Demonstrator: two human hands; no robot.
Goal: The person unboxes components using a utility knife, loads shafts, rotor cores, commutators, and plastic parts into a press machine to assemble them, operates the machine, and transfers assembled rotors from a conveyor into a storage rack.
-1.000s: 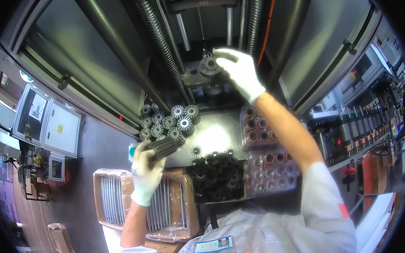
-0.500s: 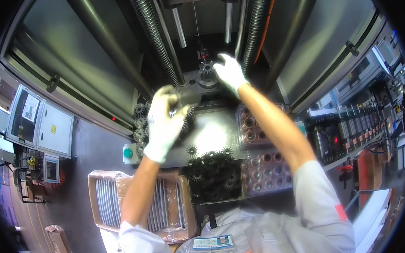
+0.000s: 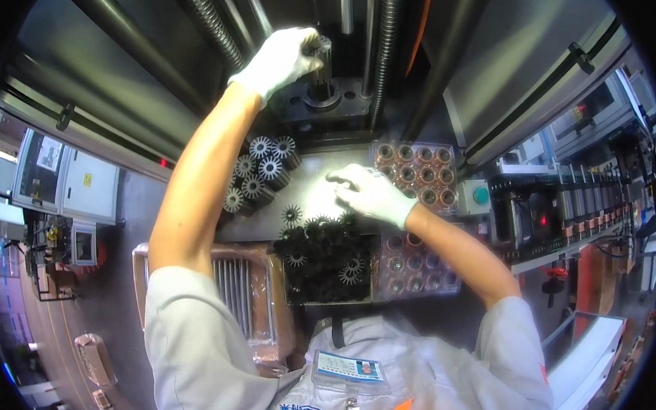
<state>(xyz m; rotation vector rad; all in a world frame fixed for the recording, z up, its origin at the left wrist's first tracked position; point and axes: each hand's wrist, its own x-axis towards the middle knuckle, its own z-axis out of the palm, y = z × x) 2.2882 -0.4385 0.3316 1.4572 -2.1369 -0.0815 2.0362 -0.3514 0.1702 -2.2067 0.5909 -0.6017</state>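
My left hand [image 3: 278, 61], in a white glove, reaches forward to the press fixture. Its fingers are closed round the upper part of an upright slotted metal core [image 3: 325, 66], which stands over a round fixture seat [image 3: 323, 101]. My right hand [image 3: 376, 196], gloved too, hovers over the bright metal tabletop [image 3: 303, 173] with thumb and fingers bent together. A small dark piece shows at its fingertips, too unclear to name. Just nearer to me lies a heap of black star-shaped discs [image 3: 324, 261]. Several more slotted cores [image 3: 262, 171] stand beneath my left forearm.
Clear trays of copper-coloured rings, an upper tray [image 3: 416, 175] and a lower tray [image 3: 404, 283], lie at the right. A green button box [image 3: 481, 196] sits beside them. Press columns and a coiled hose [image 3: 386, 43] rise behind. A carton of metal rods [image 3: 263, 307] stands front left.
My left hand has moved from beside the stacked cores forward to the fixture, where a core now stands. My right hand has drawn back from the fixture toward the black discs. The view has shifted.
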